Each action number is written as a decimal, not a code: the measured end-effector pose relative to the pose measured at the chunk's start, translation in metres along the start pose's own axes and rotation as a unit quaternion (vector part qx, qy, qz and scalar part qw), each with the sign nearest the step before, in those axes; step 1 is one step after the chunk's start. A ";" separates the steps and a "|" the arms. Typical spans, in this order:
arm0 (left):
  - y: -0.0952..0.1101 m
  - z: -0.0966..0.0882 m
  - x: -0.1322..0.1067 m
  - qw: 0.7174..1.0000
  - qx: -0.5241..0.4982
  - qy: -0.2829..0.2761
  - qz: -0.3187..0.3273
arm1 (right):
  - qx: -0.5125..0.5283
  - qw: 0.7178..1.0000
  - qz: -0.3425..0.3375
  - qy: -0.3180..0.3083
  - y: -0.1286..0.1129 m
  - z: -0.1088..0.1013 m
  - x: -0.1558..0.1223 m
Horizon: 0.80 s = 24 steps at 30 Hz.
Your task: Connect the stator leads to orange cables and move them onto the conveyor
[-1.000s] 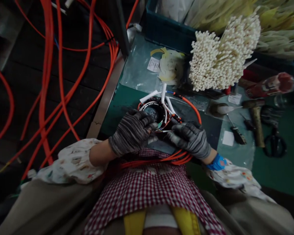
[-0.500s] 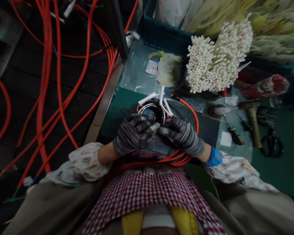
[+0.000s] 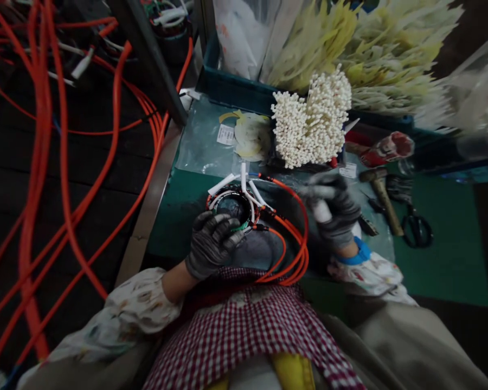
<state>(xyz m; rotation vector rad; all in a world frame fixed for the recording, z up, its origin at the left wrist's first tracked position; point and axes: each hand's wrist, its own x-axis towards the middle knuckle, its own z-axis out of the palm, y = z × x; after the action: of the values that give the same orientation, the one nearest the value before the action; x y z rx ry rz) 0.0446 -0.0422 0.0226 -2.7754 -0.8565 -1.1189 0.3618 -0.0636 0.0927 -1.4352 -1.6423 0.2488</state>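
A ring-shaped wound coil like a motor stator (image 3: 254, 211) sits on the green table (image 3: 174, 200). White sleeves (image 3: 244, 177) stick out from its far side, and orange cables (image 3: 302, 216) loop from its right side down towards the checked apron. My left hand (image 3: 213, 244), in a grey striped glove, has its fingers bent over the near edge of the coil; the thumb side lies near the cable joint. Off to the right, my right hand (image 3: 335, 211) is raised above the table, apart from the coil. Motion smears its fingers, so what they hold, if anything, does not show.
Beyond the coil stand a bundle of white-tipped sticks (image 3: 309, 124) and a dark bin (image 3: 244, 89) with pale yellow strips. A hammer (image 3: 382, 195), black scissors (image 3: 417, 227) and a red can (image 3: 390, 149) lie right. Thick orange cables (image 3: 36, 162) hang at the left.
My right hand has left the coil and moved right towards the tools. The left hand stays at its near edge. The view has shifted right, uncovering the cable joints.
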 end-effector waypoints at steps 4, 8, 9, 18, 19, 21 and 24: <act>-0.001 0.003 0.000 1.000 -0.011 -0.011 -0.009 | -0.173 0.976 -0.042 0.127 0.041 -0.018 0.024; -0.003 0.006 0.002 0.999 -0.031 0.008 -0.016 | -0.259 0.959 -0.046 0.110 0.073 -0.016 0.043; -0.003 0.007 0.002 0.999 -0.033 0.011 -0.018 | -0.269 0.957 -0.047 0.102 0.076 -0.015 0.045; -0.002 0.011 -0.002 1.000 0.002 0.000 -0.023 | -0.245 0.966 -0.050 0.063 0.069 -0.022 0.043; -0.002 0.012 -0.002 1.000 0.011 0.000 -0.025 | -0.251 0.966 -0.029 0.050 0.070 -0.022 0.044; -0.003 0.012 -0.004 1.000 0.016 -0.001 -0.022 | -0.249 0.968 0.010 0.033 0.074 -0.021 0.047; -0.005 0.014 -0.008 1.000 -0.010 -0.010 -0.025 | -0.241 0.970 0.013 0.040 0.075 -0.022 0.048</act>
<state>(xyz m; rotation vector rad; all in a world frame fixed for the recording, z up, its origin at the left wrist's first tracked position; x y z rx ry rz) 0.0461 -0.0387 0.0061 -2.8003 -0.9284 -1.1146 0.4336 -0.0082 0.0785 -1.7980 -1.6885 -0.2094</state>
